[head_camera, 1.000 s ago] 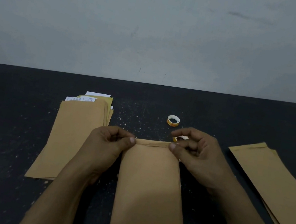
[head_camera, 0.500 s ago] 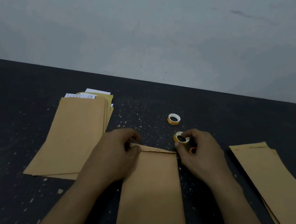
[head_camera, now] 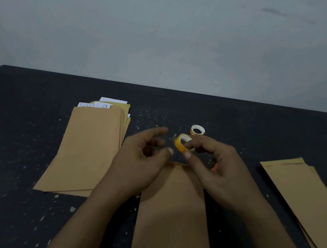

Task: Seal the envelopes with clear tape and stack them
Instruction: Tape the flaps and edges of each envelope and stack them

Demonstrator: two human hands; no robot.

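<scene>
On the left of the black table (head_camera: 5,141): stack of brown envelopes (head_camera: 87,150), tops open, white sheets (head_camera: 113,101) protruding; print on the sheets too small to read. On the right: second stack of envelopes (head_camera: 306,202), contents unseen. Centre: single envelope (head_camera: 172,221), flat, top edge just below both hands. Tilted just beyond that edge: tape roll (head_camera: 180,144), pinched between thumb and fingers of right hand (head_camera: 220,175). Beside the roll: left hand (head_camera: 141,163), forefinger extended, thumb tip near the rim; grip on a tape end not discernible. Yellow-orange label on roll, illegible. Behind it, on the table: spare roll (head_camera: 197,130).
</scene>
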